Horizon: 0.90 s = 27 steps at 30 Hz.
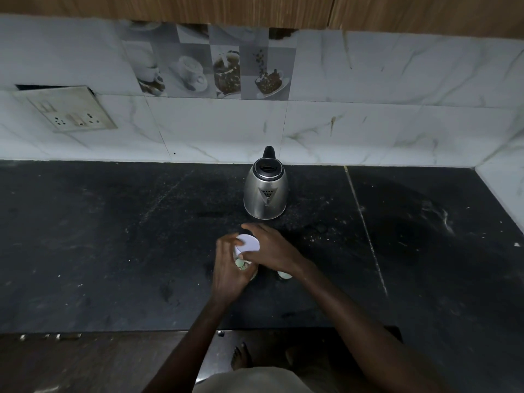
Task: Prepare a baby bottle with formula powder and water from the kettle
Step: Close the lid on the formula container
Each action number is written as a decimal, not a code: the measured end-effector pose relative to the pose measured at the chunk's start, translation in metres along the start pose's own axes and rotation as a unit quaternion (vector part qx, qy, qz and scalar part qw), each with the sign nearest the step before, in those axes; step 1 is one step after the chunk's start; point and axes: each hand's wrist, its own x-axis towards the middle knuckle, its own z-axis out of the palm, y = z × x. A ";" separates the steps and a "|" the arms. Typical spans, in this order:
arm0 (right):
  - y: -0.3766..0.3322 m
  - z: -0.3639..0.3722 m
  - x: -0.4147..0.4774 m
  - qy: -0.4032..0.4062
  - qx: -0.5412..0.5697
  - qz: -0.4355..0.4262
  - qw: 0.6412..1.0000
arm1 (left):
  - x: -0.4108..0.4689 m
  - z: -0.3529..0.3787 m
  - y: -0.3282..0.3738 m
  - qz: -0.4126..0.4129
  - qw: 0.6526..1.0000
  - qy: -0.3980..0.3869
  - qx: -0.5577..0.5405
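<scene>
A steel kettle (265, 191) with a black lid and handle stands on the dark counter (113, 236) near the wall, spout toward me. Just in front of it my left hand (228, 270) grips the body of a small white container (242, 265) with a printed label. My right hand (269, 248) rests its fingers on the container's round white lid (249, 242). A small white object (284, 275), mostly hidden under my right wrist, sits on the counter; what it is cannot be told.
A marble-tiled wall (368, 123) runs behind the counter, with a socket plate (73, 112) at the left. A side wall (504, 180) closes the counter's right end. The counter's front edge (113, 331) lies near my body, and my bare foot (241, 355) shows below it.
</scene>
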 end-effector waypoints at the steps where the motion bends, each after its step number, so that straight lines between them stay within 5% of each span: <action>1: 0.000 0.004 0.002 -0.009 -0.017 -0.002 1.000 | -0.005 0.002 -0.004 -0.007 1.000 -0.013 0.000; 15: -0.005 0.036 0.003 -0.032 -0.108 -0.023 0.993 | -0.018 0.007 -0.037 -0.168 0.982 -0.091 -0.012; 27: -0.007 0.033 0.005 -0.049 -0.186 -0.082 0.978 | -0.017 0.002 -0.041 -0.202 0.976 -0.082 0.010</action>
